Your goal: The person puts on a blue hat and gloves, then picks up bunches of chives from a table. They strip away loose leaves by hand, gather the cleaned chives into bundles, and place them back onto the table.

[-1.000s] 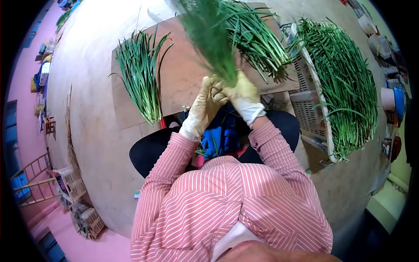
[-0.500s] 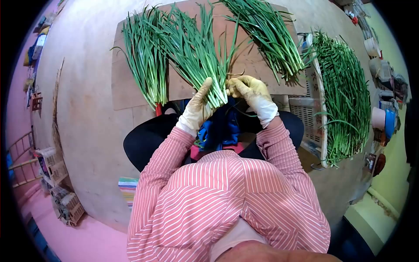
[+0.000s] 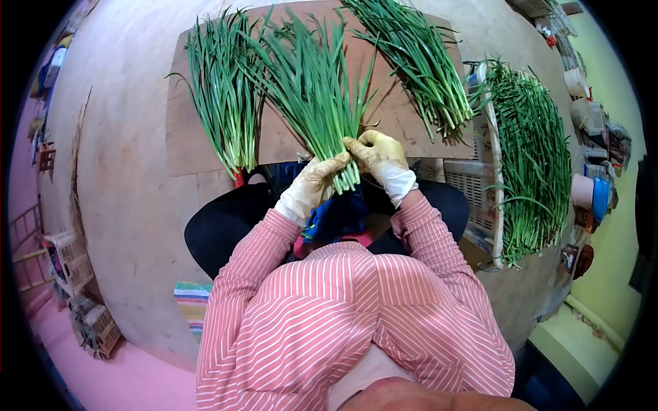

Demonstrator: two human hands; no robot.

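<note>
A bunch of garlic chives (image 3: 319, 103) lies at the middle, green leaves fanned away from me and pale stem ends pointing toward my lap. My left hand (image 3: 317, 179), in a yellowed white glove, is closed around the stems near their cut ends, thumb across the top. My right hand (image 3: 375, 156), gloved alike, pinches the right side of the same stems just above the left thumb. Its fingertips are partly hidden. To the left rests a second bunch (image 3: 229, 96), with a red band (image 3: 238, 179) at its base. A third bunch (image 3: 421, 68) lies at the upper right.
The bunches lie on a brown cardboard sheet (image 3: 199, 147) in front of my knees. At the right stands a plastic crate (image 3: 495, 178) heaped with more chives (image 3: 531, 164). A striped cloth (image 3: 192, 301) is at my left; more baskets (image 3: 72, 260) stand along the left wall.
My right hand has moved left onto the stems, from beside the bunch. My left thumb has come down across them, and the bunch has shifted slightly toward me.
</note>
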